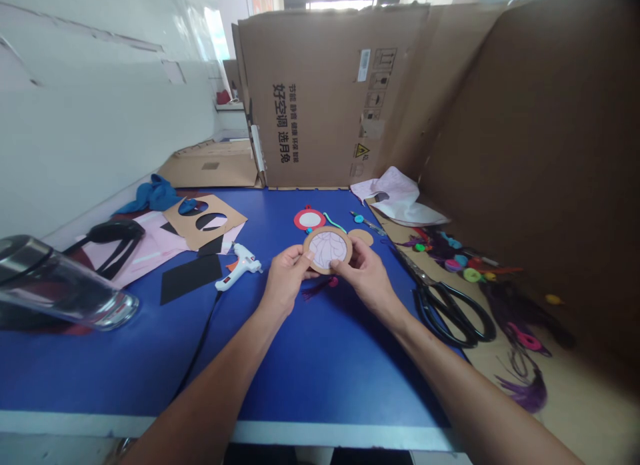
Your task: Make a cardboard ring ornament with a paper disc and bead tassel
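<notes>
Both hands hold a round cardboard ring with a pale, line-patterned disc (329, 249) inside it, raised over the blue table. My left hand (286, 278) pinches its left edge, and my right hand (367, 275) grips the right edge with the thumb on its lower front. Just behind the ring lie a red-rimmed white disc (309, 219) and a green strip (335, 223). A plain cardboard disc (361, 237) is partly hidden by my right hand. Beneath the ring, a small dark pink item with purple threads (320, 288) shows on the table.
A white glue gun (239, 267), black card (191, 279), holed cardboard (205, 221) and glass bottle (65, 285) lie left. Black-handled scissors (450, 311), colourful small parts (460, 265) and white cloth (400, 197) are right. A large cardboard box (325, 105) stands behind.
</notes>
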`<state>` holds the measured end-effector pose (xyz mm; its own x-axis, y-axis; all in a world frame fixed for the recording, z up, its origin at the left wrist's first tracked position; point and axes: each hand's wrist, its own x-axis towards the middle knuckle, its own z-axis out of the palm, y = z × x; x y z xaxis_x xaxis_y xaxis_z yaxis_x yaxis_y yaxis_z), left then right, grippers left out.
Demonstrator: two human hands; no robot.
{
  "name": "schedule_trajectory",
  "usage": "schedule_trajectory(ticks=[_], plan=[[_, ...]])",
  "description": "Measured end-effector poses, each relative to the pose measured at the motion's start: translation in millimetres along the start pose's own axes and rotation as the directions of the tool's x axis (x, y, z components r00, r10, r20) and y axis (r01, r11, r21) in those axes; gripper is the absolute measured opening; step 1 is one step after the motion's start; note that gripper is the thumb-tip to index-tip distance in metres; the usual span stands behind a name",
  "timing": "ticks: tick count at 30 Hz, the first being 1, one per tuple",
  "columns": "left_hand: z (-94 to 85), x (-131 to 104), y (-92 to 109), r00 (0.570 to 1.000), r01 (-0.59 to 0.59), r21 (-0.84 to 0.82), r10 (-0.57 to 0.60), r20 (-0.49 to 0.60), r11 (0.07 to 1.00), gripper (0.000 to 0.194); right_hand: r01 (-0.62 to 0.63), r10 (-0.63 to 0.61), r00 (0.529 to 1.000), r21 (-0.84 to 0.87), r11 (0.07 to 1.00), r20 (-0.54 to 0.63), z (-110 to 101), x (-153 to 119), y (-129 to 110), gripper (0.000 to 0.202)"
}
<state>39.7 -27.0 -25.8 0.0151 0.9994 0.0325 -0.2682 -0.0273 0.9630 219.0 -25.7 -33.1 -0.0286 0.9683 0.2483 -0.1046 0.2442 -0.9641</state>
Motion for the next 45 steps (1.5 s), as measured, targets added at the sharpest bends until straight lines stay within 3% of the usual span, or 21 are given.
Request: schedule_trajectory(ticks=[25,45], plan=[[1.9,-0.7,-1.6,1.000,0.006,0.012,-0.006,0.007,1.000,0.040,0.031,-0.032,0.999,-0.059,0.998,-0.012,2.2,-0.1,-0.2,0.051],[0.7,0.0,0.9,1.000,0.006,0.004,-0.006,-0.005,1.000,0.041,-0.020,0.020,1.000,-0.014,1.000,-0.004,1.6,-0.1,-3.1,0.052]])
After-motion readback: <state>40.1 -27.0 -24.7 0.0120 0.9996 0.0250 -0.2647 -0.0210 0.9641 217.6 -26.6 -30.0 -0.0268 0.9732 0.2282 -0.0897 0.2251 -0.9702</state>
